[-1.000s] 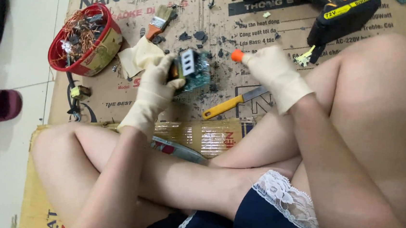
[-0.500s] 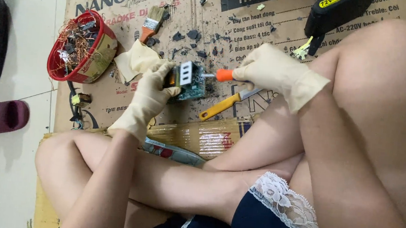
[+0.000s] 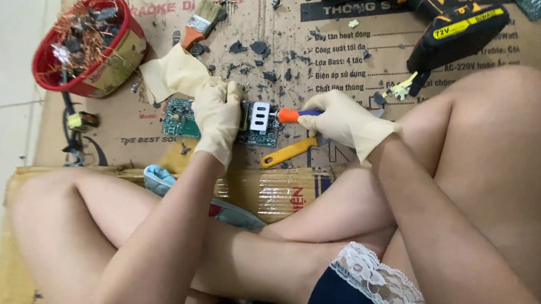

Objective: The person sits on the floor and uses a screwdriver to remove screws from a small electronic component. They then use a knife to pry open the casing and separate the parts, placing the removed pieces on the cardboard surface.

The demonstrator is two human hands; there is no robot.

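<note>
The left hand (image 3: 217, 119), in a cream glove, presses flat on a green circuit board (image 3: 186, 119) lying on the cardboard (image 3: 354, 68) in front of the crossed legs. Its fingers are spread over the board's middle, pinning it rather than gripping it. The right hand (image 3: 344, 119), also gloved, is curled tight round a screwdriver (image 3: 293, 114) with an orange and blue handle; the tip points left at a white block (image 3: 260, 116) mounted on the board, and seems to touch it, though the contact itself is too small to see.

As for progress, the stripping looks well under way but not over. Dark broken bits (image 3: 259, 48) lie scattered across the cardboard above the board, and a red bowl (image 3: 128, 38) at the upper left is heaped with copper wire and small parts, which suggests much has already been pulled apart. The board, though, still carries the white block and other parts, so at least that piece remains to be pried off.

Around the work lie a paintbrush (image 3: 198, 24), a yellow-handled tool (image 3: 286, 152) just below the board, a spare glove (image 3: 174, 73), and a black and yellow drill (image 3: 448, 24) at the top.
</note>
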